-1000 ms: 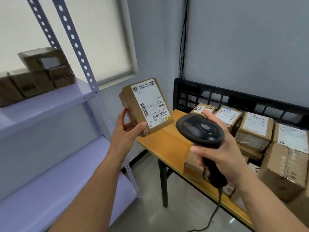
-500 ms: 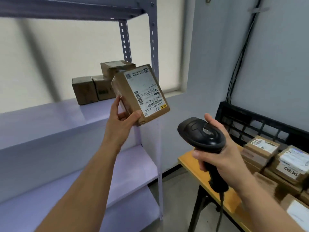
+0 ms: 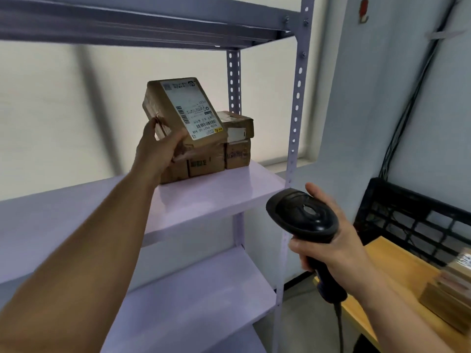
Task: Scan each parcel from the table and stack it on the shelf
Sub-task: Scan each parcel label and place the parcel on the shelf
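Observation:
My left hand (image 3: 159, 149) grips a brown cardboard parcel (image 3: 178, 110) with a white shipping label, holding it tilted just above the parcels stacked on the lilac shelf board (image 3: 216, 197). Several brown stacked parcels (image 3: 237, 143) sit on that board near the rear upright, partly hidden behind the held parcel. My right hand (image 3: 328, 245) grips the handle of a black barcode scanner (image 3: 302, 217), lower right, away from the shelf; its cable hangs down.
The metal shelf has perforated uprights (image 3: 295, 118), an upper board overhead and lower lilac boards (image 3: 193, 296). At the right stands an orange-topped table (image 3: 397, 266) with parcels (image 3: 451, 289) and a black plastic crate (image 3: 418, 220). Cables run down the wall.
My left hand has carried the parcel up and forward from near the table to just above the shelf's stacked parcels. The view turned left towards the shelf. The scanner hand stayed low.

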Motion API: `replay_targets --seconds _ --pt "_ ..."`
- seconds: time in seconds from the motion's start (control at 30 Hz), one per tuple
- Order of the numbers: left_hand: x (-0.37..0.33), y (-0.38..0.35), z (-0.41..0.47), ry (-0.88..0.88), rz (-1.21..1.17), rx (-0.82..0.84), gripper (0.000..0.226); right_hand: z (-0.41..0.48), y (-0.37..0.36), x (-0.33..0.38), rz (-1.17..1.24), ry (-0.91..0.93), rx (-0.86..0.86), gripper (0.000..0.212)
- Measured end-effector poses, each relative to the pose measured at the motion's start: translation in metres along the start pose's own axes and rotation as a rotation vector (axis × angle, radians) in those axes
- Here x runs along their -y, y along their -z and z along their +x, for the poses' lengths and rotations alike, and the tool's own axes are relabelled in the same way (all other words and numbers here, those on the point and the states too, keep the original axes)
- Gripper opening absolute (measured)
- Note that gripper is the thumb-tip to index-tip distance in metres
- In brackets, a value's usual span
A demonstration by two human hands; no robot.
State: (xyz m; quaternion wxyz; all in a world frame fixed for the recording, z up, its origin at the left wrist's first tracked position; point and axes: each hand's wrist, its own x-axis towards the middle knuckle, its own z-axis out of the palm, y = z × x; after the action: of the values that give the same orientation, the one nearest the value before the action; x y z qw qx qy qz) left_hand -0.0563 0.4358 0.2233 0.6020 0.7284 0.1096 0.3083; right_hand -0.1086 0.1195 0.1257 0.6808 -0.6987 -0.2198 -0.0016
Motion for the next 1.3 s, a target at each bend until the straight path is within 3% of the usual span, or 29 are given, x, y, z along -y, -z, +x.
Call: replay_targets --seconds 0.17,0.33,0.53,0.7,0.93,1.3 --pt "-0.002 -0.001 0.048 0.041 0.040 0.030 0.054 0.020 -0.016 -0.007 -0.041 -0.010 -0.048 0.096" --pt "0.001 -0.004 0.083 0.092 0.187 0.066 0.065 0.035 -0.025 -0.013 -0.042 -0.015 -0.085 0.096" --pt "0.010 -0.004 0.102 -0.077 0.479 0.026 0.073 0.044 -0.028 -0.015 -0.061 -0.009 -0.106 0.097" --pt "0.018 -0.003 0.100 -0.132 0.553 0.104 0.100 0.049 -0.032 -0.017 -0.041 0.006 -0.100 0.096" --pt "0.026 -0.007 0.106 -0.152 0.558 0.031 0.091 0.048 -0.037 -0.021 -0.009 -0.004 -0.067 0.096" --pt "0.025 -0.010 0.088 -0.187 0.643 -0.032 0.099 0.030 -0.030 -0.014 -0.046 0.005 -0.073 0.095"
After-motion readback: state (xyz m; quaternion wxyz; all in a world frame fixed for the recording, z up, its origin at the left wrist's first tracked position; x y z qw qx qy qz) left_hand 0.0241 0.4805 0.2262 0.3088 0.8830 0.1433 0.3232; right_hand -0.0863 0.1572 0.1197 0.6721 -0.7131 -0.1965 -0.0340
